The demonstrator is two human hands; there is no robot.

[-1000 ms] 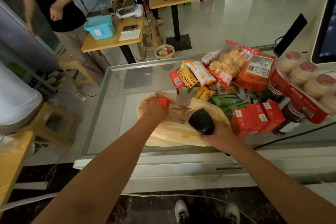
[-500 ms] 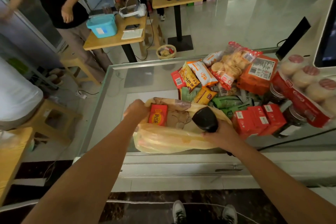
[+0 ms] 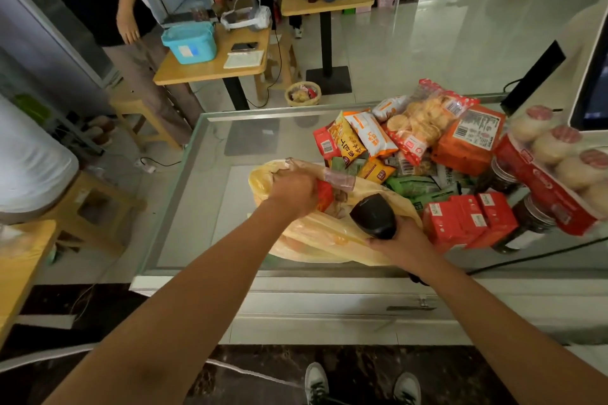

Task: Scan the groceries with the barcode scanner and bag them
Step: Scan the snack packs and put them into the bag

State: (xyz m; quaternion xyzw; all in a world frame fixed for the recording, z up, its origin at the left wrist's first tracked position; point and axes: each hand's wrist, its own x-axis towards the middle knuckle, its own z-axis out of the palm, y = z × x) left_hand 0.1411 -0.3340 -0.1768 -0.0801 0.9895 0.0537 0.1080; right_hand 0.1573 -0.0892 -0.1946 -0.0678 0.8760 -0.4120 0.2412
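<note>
Head view — left hand (image 3: 292, 189) grips yellow bag (image 3: 316, 237), right hand (image 3: 399, 242) holds scanner (image 3: 373, 215)

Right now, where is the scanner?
In the head view, the black scanner sits in the right hand, right of centre, over the yellow bag and just left of the red boxes.

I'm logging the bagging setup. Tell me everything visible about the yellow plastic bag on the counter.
The yellow plastic bag is thin, translucent and crumpled, lying slumped on the glass counter left of the grocery pile, mouth open upward. The left hand grips its far rim; the right hand, holding the black scanner, rests on its near right edge. A red packet shows inside.
</note>
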